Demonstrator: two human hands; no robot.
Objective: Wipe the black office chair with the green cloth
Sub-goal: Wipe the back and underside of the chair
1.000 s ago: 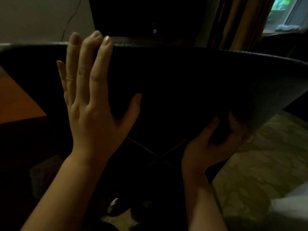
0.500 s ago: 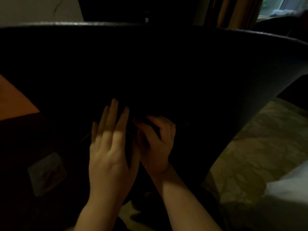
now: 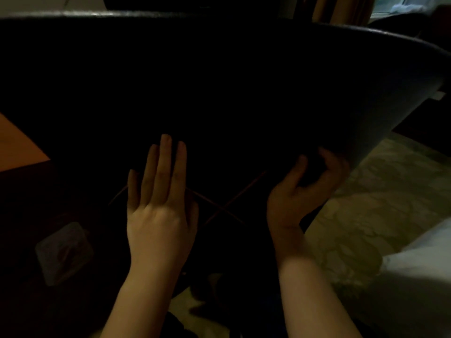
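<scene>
A left hand [image 3: 158, 215] lies flat, fingers straight, on the black padded office chair [image 3: 244, 81] while the right hand [image 3: 300, 191] keeps its grip curled round a dark wad [image 3: 312, 172], likely the green cloth, at the chair's near right edge, with wiping apparently under way and progress unreadable.

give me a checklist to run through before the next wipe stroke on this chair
1. Left hand flat on the black chair, fingers straight: ok.
2. Right hand curled round a dark wad at the chair's lower edge: ok.
3. Wad is green: cannot tell, too dark.
4. Wad pressed to the chair surface: cannot tell.
5. Enough light to spot dirt: not ok, surface nearly black.
</scene>
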